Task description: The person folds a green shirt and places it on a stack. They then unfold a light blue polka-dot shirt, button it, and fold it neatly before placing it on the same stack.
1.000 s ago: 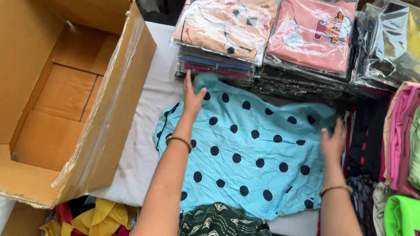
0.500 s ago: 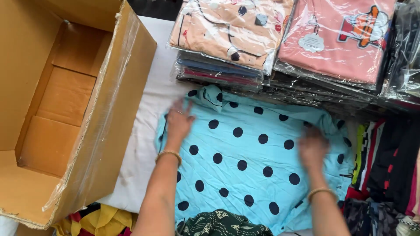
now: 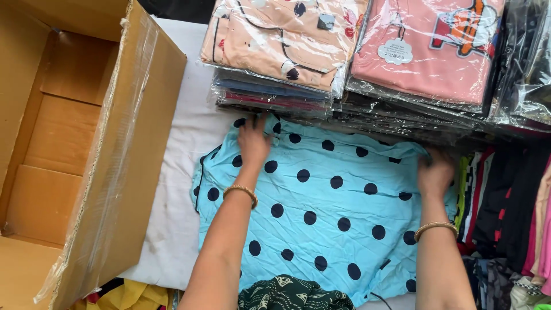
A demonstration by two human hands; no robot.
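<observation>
Garment: light blue, black polka dots, thin dark piping at the left edge. Sheet under it: white, faintly stained. Box, left: plain brown cardboard. Far packs in clear plastic: left pack peach with dark dots and dark trim; right pack pink with an orange-red cartoon print (white round tag). Bangles: gold. Near cloth: dark green, pale pattern. Near-left cloth: yellow. Right pile: black, red, green, pink.
</observation>
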